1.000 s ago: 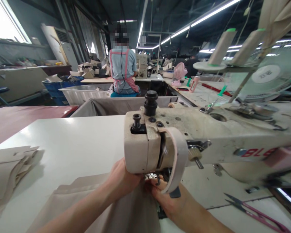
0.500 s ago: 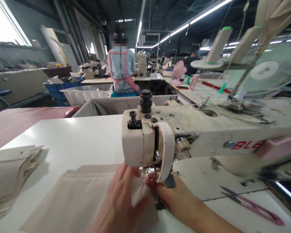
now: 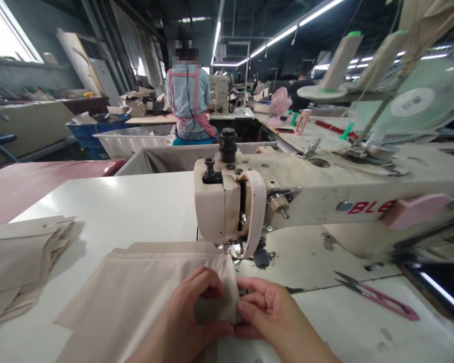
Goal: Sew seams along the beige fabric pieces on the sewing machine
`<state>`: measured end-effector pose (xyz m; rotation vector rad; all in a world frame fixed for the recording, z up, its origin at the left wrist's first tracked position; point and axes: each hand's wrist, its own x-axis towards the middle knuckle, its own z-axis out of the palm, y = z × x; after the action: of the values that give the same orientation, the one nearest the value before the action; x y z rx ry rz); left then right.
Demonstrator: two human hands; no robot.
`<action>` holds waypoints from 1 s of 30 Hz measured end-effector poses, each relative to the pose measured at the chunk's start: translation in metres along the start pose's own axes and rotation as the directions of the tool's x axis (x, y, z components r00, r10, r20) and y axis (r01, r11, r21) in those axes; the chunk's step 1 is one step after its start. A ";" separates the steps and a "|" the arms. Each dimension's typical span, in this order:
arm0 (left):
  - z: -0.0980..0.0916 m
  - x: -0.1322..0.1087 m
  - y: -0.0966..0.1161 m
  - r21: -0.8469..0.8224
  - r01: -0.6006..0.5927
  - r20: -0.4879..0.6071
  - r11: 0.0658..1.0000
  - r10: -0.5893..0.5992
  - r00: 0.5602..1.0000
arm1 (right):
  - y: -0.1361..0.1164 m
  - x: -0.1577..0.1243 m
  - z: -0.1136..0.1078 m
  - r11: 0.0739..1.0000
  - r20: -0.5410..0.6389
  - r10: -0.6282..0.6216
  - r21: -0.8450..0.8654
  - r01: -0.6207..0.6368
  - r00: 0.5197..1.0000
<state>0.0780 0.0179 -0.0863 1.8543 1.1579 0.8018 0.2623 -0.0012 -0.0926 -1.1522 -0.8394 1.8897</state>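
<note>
"On the white bench (image 3: 136,212), where is the beige fabric (image 3: 136,287) to be found?"

"Along the near side of the sewing machine (image 3: 214,212) and out to its left, it is spread with a folded band along its far edge. Its far right corner is set right at the presser foot (image 3: 234,249); whether it is pinned underneath cannot be told."

"And how are the hands placed?"

"By the right hand (image 3: 267,310), the fabric's right edge is pinched between thumb and bent fingers. The left hand (image 3: 185,310) is held over the fabric, fingers half curled, and cloth is seen through the gap between thumb and index finger. Its thumb tip is held close to the right hand's fingertips. Whether any cloth is gripped by the left hand cannot be told."

"What is seen nearby?"

"To the left, a stack of beige pieces (image 3: 18,267) is laid. To the right, pink-handled thread snips (image 3: 380,297) are placed, blades pointed toward the machine. Above the machine's arm, two thread cones (image 3: 340,63) are carried on a stand."

"And farther off?"

"Past a cloth-lined bin (image 3: 174,156), a person (image 3: 189,101) in a pink apron is seated, back turned. A small pink fan (image 3: 280,103) is stood on a farther surface."
</note>
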 end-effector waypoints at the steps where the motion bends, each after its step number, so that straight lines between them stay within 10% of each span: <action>1: -0.002 -0.001 0.000 -0.019 -0.008 0.022 1.000 0.009 1.000 | -0.001 -0.001 0.001 1.000 -0.003 0.007 -0.002 -0.007 1.000; 7: 0.001 -0.008 0.005 0.143 -0.230 -0.048 0.963 0.238 0.970 | 0.000 -0.003 0.004 0.998 -0.066 0.043 -0.048 -0.046 0.997; 12: 0.011 -0.011 0.006 0.449 -0.619 0.036 0.644 0.679 0.733 | -0.002 -0.008 0.012 0.995 -0.050 0.073 -0.070 -0.077 0.996; 30: 0.007 -0.010 0.011 0.467 -0.623 0.068 0.628 0.677 0.733 | 0.018 -0.006 0.004 0.984 -0.061 0.084 -0.151 -0.092 0.995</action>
<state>0.0846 0.0033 -0.0811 2.7489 0.7487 1.1051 0.2557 -0.0159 -0.1032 -1.3487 -0.9310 1.8819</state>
